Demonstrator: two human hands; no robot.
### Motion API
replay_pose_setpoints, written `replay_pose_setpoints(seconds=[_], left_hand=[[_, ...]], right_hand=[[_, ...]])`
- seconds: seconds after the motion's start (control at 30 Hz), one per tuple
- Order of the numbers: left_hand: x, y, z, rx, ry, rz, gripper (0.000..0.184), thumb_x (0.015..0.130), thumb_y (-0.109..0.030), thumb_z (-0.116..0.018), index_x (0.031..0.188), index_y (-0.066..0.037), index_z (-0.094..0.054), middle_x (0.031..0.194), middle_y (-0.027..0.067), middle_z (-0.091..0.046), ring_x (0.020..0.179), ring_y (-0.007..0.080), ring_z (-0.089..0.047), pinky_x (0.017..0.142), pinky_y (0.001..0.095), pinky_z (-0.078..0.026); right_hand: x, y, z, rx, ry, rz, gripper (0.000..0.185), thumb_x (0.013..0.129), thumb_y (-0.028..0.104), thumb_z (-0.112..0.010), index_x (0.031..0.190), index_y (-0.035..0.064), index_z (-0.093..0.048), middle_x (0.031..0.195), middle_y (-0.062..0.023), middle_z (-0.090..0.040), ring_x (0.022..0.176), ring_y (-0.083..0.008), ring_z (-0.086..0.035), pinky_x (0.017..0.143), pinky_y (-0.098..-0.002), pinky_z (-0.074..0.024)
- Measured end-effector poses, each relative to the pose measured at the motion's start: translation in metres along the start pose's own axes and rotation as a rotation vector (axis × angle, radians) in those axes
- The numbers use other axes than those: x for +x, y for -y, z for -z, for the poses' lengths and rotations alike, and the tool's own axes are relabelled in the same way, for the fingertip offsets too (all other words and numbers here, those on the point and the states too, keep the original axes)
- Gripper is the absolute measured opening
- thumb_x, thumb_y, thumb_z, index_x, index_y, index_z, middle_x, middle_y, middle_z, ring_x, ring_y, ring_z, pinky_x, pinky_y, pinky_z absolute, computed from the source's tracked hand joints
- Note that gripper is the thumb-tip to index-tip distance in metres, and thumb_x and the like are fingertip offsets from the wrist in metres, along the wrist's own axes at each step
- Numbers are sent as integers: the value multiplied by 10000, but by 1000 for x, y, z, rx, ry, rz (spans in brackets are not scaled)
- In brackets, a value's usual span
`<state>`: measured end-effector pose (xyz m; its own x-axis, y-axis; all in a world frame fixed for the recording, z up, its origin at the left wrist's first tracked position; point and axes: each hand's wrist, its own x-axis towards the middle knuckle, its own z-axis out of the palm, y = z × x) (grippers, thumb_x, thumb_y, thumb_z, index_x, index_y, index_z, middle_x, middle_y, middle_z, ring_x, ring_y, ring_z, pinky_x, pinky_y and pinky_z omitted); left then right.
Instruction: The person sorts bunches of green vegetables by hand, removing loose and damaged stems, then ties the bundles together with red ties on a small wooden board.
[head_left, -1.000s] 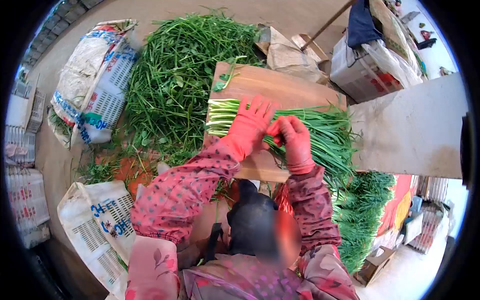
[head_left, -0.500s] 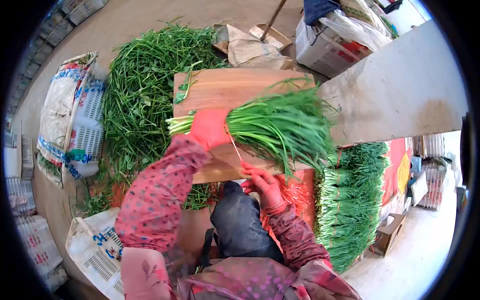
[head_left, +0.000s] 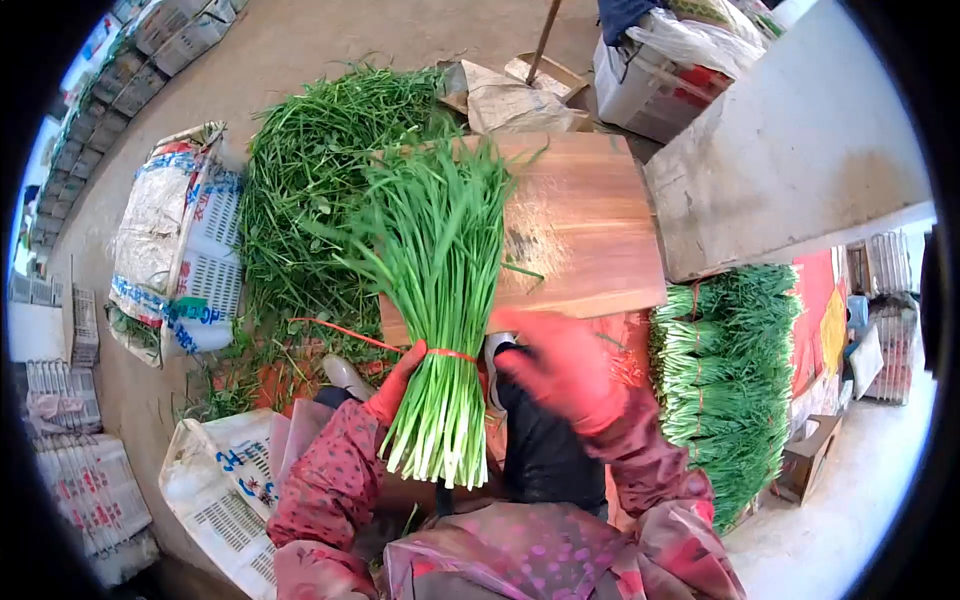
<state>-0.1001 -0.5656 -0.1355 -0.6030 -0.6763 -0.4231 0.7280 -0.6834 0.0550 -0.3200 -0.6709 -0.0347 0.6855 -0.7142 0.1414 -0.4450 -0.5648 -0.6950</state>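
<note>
A bunch of long green stalks (head_left: 440, 240) stands nearly upright in view, pale ends toward me and leafy tops over the wooden board (head_left: 590, 230). Around its lower part runs a red tie (head_left: 450, 354), one loose end sticking out to the left. My left hand (head_left: 398, 385), in a reddish glove, grips the bunch's left side at the tie. My right hand (head_left: 565, 370), gloved too, is blurred by motion just right of the bunch, apart from it; its fingers cannot be made out.
A heap of loose greens (head_left: 310, 190) lies left of the board. Tied bunches (head_left: 725, 380) are stacked at the right, below a pale slab (head_left: 780, 150). White crates (head_left: 215, 250) stand at the left. Red ties (head_left: 625, 360) lie beside the board's near edge.
The bunch has turned from lying across the board to pale ends toward me. My left hand came nearer my body with it; my right hand let go of the tie's end and moved up and right.
</note>
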Motion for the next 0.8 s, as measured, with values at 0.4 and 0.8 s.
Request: replay_pose_setpoints(seconds=[0.4, 0.8], left_hand=[[-198, 43, -27, 199, -443, 208, 708, 845, -486, -636, 1337, -17, -438, 1188, 246, -586, 1069, 345, -606, 937, 458, -494], [-256, 149, 31, -23, -16, -197, 901, 800, -689, -530, 1366, 2, -415, 1242, 314, -528, 1109, 481, -538, 984, 560, -408]], right_hand=[[46, -146, -3, -287, -119, -438, 436, 888, 357, -560, 1171, 29, -611, 1057, -209, -658, 984, -356, -634, 910, -442, -467], [-125, 40, -96, 243, 763, -253, 490, 908, 372, -614, 1289, 72, -545, 1137, -130, -644, 1050, -230, -611, 912, -311, -474]])
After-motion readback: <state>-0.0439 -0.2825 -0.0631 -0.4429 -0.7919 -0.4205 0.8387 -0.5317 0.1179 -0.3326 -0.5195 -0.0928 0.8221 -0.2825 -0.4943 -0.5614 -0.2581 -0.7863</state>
